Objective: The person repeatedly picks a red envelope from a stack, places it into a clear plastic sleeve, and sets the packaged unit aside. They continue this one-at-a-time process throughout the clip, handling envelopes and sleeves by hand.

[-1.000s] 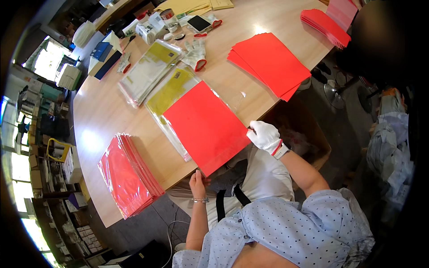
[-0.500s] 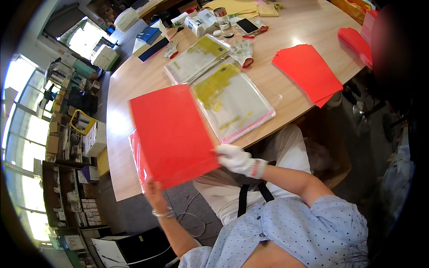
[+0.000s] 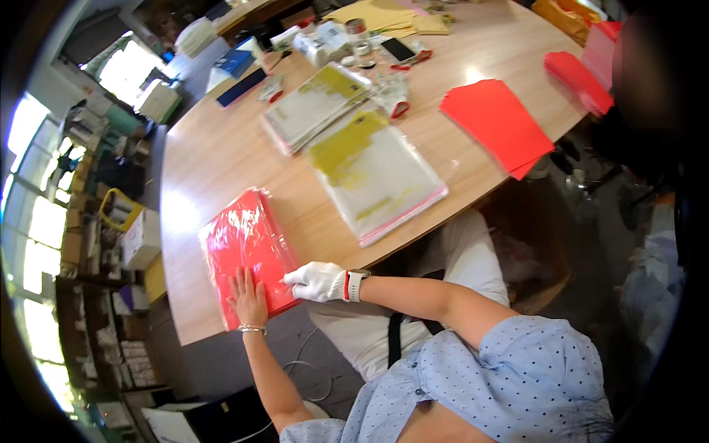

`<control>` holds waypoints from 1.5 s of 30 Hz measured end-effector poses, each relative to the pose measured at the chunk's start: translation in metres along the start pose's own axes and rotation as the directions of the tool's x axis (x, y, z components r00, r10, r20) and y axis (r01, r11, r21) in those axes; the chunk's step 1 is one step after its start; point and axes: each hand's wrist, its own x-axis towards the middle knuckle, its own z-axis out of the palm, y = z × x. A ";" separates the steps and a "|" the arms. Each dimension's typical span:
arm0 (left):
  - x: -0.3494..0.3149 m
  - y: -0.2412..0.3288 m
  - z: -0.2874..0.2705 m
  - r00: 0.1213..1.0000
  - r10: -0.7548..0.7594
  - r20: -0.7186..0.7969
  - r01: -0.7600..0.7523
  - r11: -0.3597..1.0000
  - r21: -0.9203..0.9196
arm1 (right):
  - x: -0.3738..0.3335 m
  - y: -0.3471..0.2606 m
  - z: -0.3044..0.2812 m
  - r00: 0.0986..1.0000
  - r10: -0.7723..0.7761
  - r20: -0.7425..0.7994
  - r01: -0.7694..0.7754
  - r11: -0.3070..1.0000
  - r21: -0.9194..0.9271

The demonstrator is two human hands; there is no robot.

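A stack of red sheets in clear plastic sleeves [image 3: 240,229] lies at the table's near left corner. On its lower part my bare left hand [image 3: 249,299] rests flat, fingers spread, a bracelet at the wrist. My right hand [image 3: 317,281], in a white knitted glove, is at the stack's right edge with its fingers curled together. Whatever they may pinch there is too small to make out. Right of the stack lies a pile of clear plastic sleeves [image 3: 391,181] with yellow-green print and a pink edge. A second such pile [image 3: 314,103] lies behind it.
Loose red sheets [image 3: 496,122] are fanned out on the right of the wooden table [image 3: 185,159]. More red sheets [image 3: 576,77] lie beyond them. White work gloves [image 3: 391,88], a phone [image 3: 399,50], a glass jar [image 3: 360,40] and a blue box [image 3: 235,63] sit toward the back.
The red sheet, held up between both hands earlier, now lies down on the stack. My left hand has flattened onto it, and my right hand has moved left and lower.
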 end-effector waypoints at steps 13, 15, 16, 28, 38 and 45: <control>-0.007 0.015 -0.004 0.775 0.113 -0.622 -0.207 0.975 -0.081 | -0.265 0.103 -0.300 0.750 -0.214 -0.626 -0.543 0.342 -0.767; -0.018 0.059 -0.030 0.649 0.088 -0.756 -0.383 0.896 -0.224 | -0.280 0.123 -0.322 0.781 -0.085 -0.619 -0.547 0.387 -0.743; -0.021 0.081 -0.027 0.695 0.069 -0.716 -0.461 0.807 -0.370 | -0.282 0.124 -0.329 0.803 -0.077 -0.592 -0.519 0.397 -0.757; 0.025 0.345 0.044 0.819 0.540 -0.196 -0.566 0.816 -0.115 | -0.310 0.063 -0.260 0.852 -0.170 -0.494 -0.357 0.502 -0.788; 0.074 0.281 0.091 0.613 0.664 -0.428 -0.775 0.609 -0.167 | -0.344 0.133 -0.277 0.184 0.694 -0.696 0.162 0.677 0.718; 0.065 0.261 0.065 0.876 0.370 -0.309 -0.482 0.679 -0.554 | -0.353 0.073 -0.231 0.279 0.425 -0.861 0.255 0.832 0.493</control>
